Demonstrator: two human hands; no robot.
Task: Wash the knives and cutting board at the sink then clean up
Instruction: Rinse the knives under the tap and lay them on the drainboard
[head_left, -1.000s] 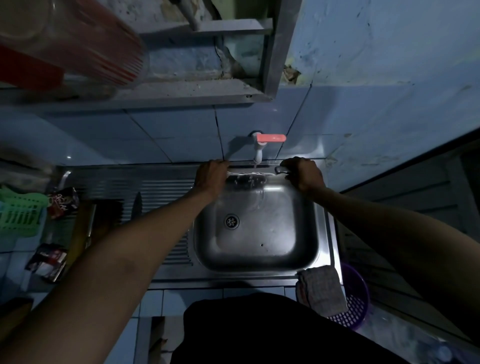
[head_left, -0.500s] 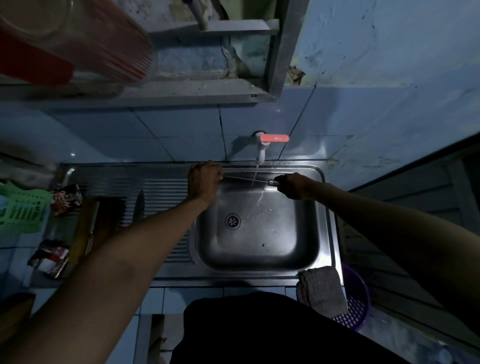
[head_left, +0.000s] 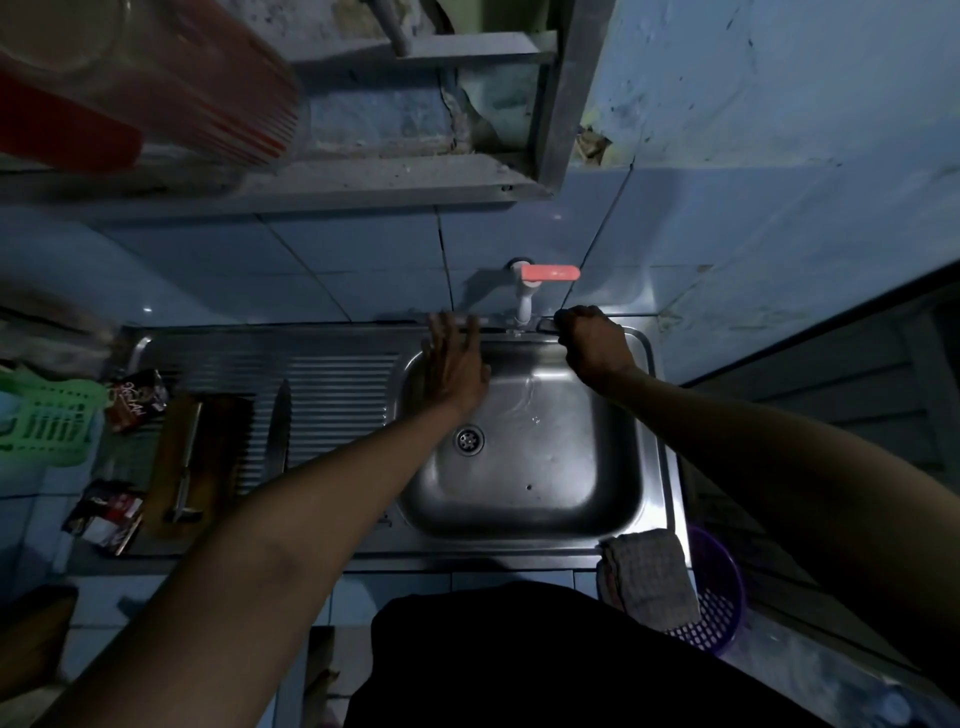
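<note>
- so we're at the rinsing bit I reckon: right hand (head_left: 592, 345) is fisted round a knife handle (head_left: 546, 325) at the far rim of the sink basin (head_left: 524, 467), right under the tap (head_left: 524, 306) with the pink lever (head_left: 550, 272)
- the blade (head_left: 493, 332) looks to run left along that far rim, dim and thin, hard to be sure
- left hand (head_left: 454, 364) is flat, fingers straight and spread, fingertips at the blade end, gripping nothing
- next move, my guess: wipe along the flat of the blade, fingers off the edge, then park it on the drainer
- wooden cutting board (head_left: 182, 457) is on the ribbed drainboard (head_left: 337, 400) to the left, with another knife (head_left: 278, 431) just right of it, neither looks washed yet
- green basket (head_left: 47, 421) far left, cloth (head_left: 647, 577) on the near right corner, purple basket (head_left: 719, 597) below
- blue tiled wall, very dark room
</note>
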